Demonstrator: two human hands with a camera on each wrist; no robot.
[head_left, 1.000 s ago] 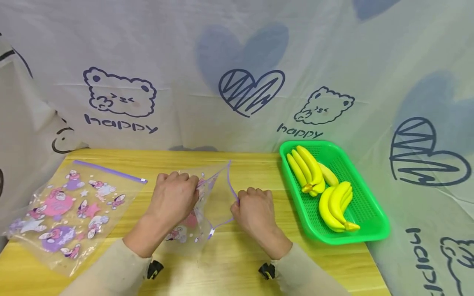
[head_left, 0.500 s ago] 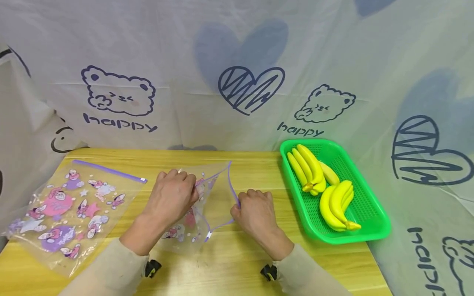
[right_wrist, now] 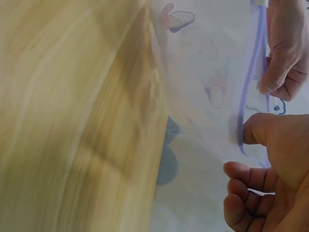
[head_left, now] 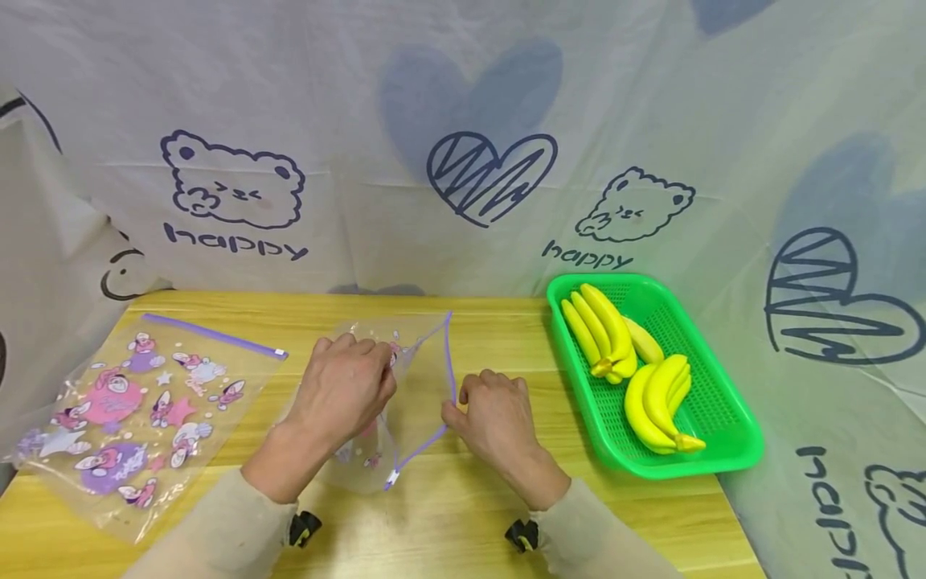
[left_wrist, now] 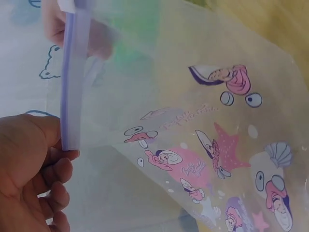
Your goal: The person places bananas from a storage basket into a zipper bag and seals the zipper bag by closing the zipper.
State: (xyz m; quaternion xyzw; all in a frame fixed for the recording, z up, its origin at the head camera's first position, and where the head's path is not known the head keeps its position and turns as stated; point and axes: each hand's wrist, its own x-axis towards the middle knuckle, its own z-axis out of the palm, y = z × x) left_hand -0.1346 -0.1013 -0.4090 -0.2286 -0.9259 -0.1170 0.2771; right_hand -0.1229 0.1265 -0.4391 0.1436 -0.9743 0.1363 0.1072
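Note:
A clear zip bag (head_left: pixel 419 394) with purple zip edges and pink shell prints is held up over the table, its mouth parted toward the right. My left hand (head_left: pixel 346 390) pinches the left zip edge between thumb and index finger, as the left wrist view shows at the purple strip (left_wrist: pixel 71 87). At the opposite edge is my right hand (head_left: pixel 499 414). In the right wrist view its thumb (right_wrist: pixel 256 129) touches the zip strip, while the loosely bent fingers (right_wrist: pixel 241 186) stand apart from it. A white slider (head_left: pixel 393 477) sits at the mouth's near corner.
Another printed zip bag (head_left: pixel 148 402) lies flat at the left of the wooden table (head_left: pixel 448 531). On the right, a green basket (head_left: pixel 712 402) holds two banana bunches (head_left: pixel 654 406) and a single banana (head_left: pixel 640 339). A printed cloth (head_left: pixel 347 104) hangs behind.
The right hand has shifted slightly left and loosened from the edge it gripped. The left hand has moved slightly right, and the slider corner has dropped nearer and left.

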